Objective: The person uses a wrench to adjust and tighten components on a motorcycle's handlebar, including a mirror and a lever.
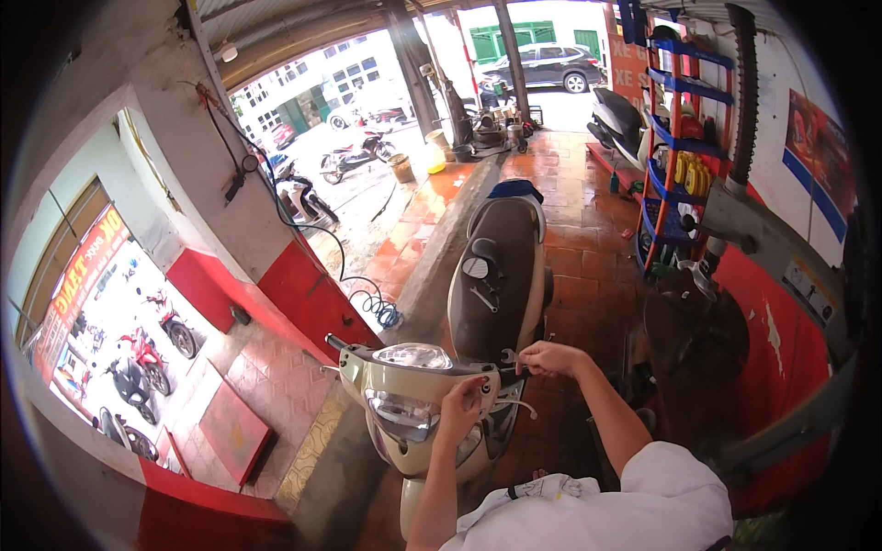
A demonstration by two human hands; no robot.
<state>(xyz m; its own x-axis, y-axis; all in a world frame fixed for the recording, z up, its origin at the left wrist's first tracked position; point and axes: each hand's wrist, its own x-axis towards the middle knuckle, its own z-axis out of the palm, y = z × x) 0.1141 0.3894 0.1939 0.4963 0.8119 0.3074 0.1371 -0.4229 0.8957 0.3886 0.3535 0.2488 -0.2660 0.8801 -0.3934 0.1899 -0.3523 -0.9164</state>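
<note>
A cream scooter (390, 378) stands with its front toward me, headlight and instrument panel on my side. My right hand (549, 359) is closed around a small open-ended wrench (509, 356), its jaw just above the handlebar cover near the lever (520, 404). My left hand (457, 410) reaches up to the same side of the handlebar cover. Its fingertips press together beside a round dark fitting; what they pinch is too small to make out. On the brown seat (516, 298) lie a rear-view mirror (476, 267) and another wrench (483, 299).
A blue-and-orange shelf rack (675, 142) with bottles stands at the right, near a grey metal post arm (767, 234). A blue coiled air hose (381, 310) lies by the red-and-white pillar at left. Parked motorbikes (354, 158) and a dark car (551, 66) are outside.
</note>
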